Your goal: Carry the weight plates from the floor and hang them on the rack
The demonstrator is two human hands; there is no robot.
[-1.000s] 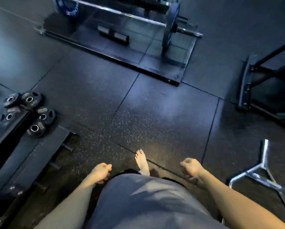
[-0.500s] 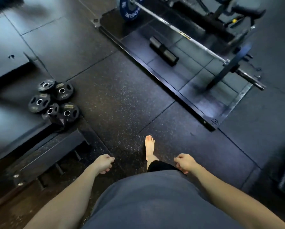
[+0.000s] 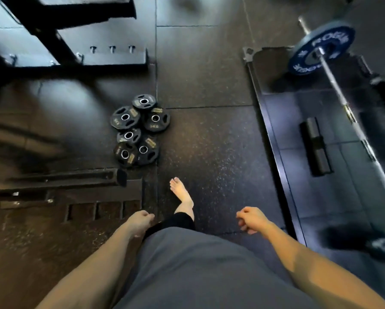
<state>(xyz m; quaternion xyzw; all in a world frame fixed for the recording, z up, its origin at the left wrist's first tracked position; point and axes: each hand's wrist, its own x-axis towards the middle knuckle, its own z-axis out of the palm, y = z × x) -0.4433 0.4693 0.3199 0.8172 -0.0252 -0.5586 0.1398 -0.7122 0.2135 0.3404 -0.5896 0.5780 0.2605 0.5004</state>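
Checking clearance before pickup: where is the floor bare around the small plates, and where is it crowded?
Bare mat lies right of the plate pile, up to the platform edge, and ahead toward the pegged rack base. Crowded: the pile's near-left side, against the black bar. Left hand and right hand hold nothing.

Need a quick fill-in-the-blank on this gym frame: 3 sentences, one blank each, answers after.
1. The small black weight plates lie in a cluster on the ____.
2. The left hand and right hand both hold ____.
3. The big plate loaded on the barbell is coloured ____.

Answers: floor; nothing; blue
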